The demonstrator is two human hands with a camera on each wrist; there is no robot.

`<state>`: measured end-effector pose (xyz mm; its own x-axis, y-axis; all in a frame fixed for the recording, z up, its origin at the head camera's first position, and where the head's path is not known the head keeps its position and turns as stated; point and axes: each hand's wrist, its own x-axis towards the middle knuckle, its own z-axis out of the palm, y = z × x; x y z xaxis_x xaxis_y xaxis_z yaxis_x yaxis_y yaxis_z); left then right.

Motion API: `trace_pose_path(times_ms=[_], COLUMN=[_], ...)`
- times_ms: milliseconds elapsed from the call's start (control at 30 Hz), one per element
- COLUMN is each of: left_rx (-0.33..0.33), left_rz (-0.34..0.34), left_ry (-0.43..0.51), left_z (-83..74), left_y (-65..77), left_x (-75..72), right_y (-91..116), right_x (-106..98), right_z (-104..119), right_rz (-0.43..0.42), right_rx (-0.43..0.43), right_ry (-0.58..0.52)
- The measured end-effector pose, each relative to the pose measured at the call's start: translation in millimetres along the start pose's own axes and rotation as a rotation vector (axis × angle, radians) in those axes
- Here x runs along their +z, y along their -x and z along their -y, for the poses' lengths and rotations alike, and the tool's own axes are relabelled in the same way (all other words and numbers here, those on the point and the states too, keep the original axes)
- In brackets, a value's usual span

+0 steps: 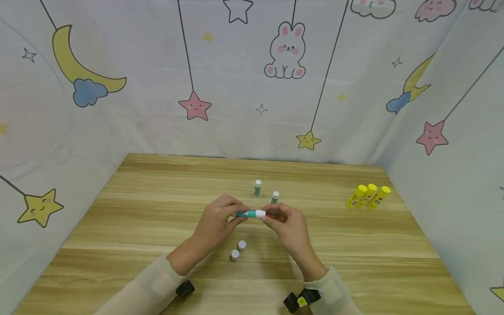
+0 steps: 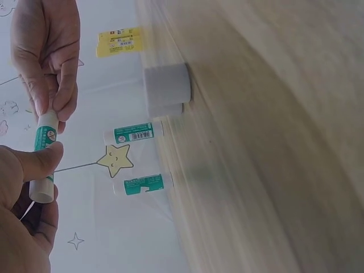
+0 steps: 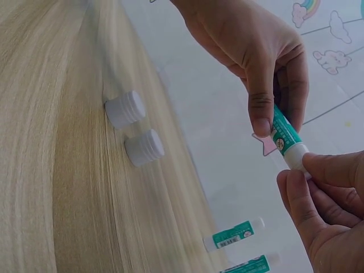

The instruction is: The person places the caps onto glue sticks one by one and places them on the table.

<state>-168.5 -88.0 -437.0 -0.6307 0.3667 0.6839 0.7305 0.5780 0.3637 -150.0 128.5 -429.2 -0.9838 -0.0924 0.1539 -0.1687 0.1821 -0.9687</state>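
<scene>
In the head view a green-and-white glue stick lies level between the two hands, above the table. My left hand pinches its green body between thumb and fingers. At its white end, my right hand grips with thumb and fingertips, plainest in the right wrist view, where the glue stick slants. Just beyond the hands, two more green glue sticks stand upright, their white tops narrower than a cap. Nearer the body, two loose white caps sit side by side on the table.
Three yellow glue sticks stand together at the back right of the wooden table. A white patterned cloth hangs behind the table and along both sides. Dark wrist cameras are strapped at both sleeves.
</scene>
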Motion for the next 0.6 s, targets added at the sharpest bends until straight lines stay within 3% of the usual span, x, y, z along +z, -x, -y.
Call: trace_pose_path(times_ms=[600], left_rx=[0.013], left_rz=[-0.042], left_ry=[0.011], left_z=[-5.8], left_y=[-1.7], left_x=[2.4], right_y=[0.9], right_x=[0.8], right_z=[4.8], right_rz=[-0.018], right_rx=[0.015], right_ry=[-0.016])
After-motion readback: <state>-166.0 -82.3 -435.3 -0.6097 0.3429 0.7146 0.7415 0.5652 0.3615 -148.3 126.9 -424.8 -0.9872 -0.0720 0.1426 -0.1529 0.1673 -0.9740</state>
